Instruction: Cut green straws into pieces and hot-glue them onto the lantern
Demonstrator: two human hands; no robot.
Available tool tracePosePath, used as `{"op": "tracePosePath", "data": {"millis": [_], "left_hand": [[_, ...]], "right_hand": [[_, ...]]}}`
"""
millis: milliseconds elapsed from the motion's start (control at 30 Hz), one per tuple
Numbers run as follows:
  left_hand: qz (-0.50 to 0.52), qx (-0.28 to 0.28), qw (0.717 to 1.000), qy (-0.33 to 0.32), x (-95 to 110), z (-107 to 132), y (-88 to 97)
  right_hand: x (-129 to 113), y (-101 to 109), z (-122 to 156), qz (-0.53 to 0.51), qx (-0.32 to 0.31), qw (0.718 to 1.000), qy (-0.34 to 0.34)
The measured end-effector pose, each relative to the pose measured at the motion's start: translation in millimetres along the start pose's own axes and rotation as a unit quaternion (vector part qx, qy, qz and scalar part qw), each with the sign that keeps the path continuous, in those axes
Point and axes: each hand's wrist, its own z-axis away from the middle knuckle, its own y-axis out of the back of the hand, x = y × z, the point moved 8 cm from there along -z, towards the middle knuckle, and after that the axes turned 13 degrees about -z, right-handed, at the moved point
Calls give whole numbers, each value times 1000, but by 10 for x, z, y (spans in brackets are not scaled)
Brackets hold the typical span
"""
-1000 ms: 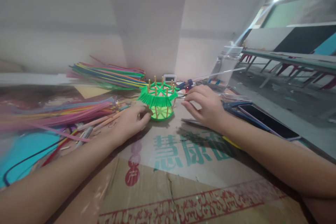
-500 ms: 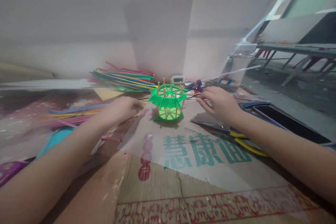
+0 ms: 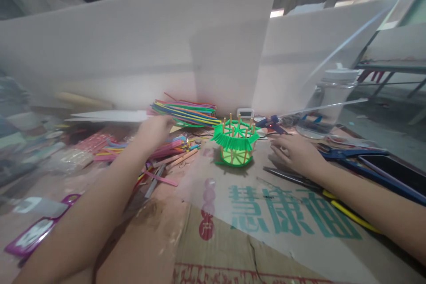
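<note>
A small green basket [image 3: 237,145] woven on upright wooden sticks stands on a cardboard sheet [image 3: 253,230]. My left hand [image 3: 155,131] is stretched out to the left of it, over a heap of coloured straws [image 3: 166,148]; motion smears its fingers. My right hand [image 3: 294,153] rests on the cardboard just right of the basket, fingers spread flat and holding nothing. A second bundle of coloured straws [image 3: 186,112] lies behind the left hand.
White boards [image 3: 140,62] wall off the back. A blue glue gun [image 3: 273,123], a clear jar [image 3: 328,102], scissors [image 3: 299,177] with yellow handles, a dark phone [image 3: 396,168] and a purple-cased item [image 3: 29,235] lie around.
My left hand has left the basket and moved out to the left over the straws. My right hand has dropped flat onto the cardboard. The view has swung left.
</note>
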Motion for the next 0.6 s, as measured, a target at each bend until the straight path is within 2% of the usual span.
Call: {"op": "tracePosePath", "data": {"millis": [100,200,267,367,400,467,533,600], "left_hand": [[52,-17,997,-45,114,-13,-76],[78,5,995,-66,210,-13,-70],[66,41,996,-47,148,-21,-54],[38,81,996,-4,-50,-50,-90],[31,88,996,-13,-73,-65,-120],[27,92,993,-63,-19,-100,-205],[17,95,986,-138,144,-121,-301],[8,91,983,-161,258,-151,-402]], "right_hand": [[34,-28,8,-13,-10,1000,-16],[21,-36,12,-18,-23,999,-26],[13,-30,20,-22,-19,999,-34],[10,-23,39,-29,-4,999,-38],[13,-28,45,-30,-2,999,-39],[23,-51,53,-30,-9,999,-42],[37,-73,56,-26,-20,998,-49],[45,-85,56,-26,-28,998,-56]]}}
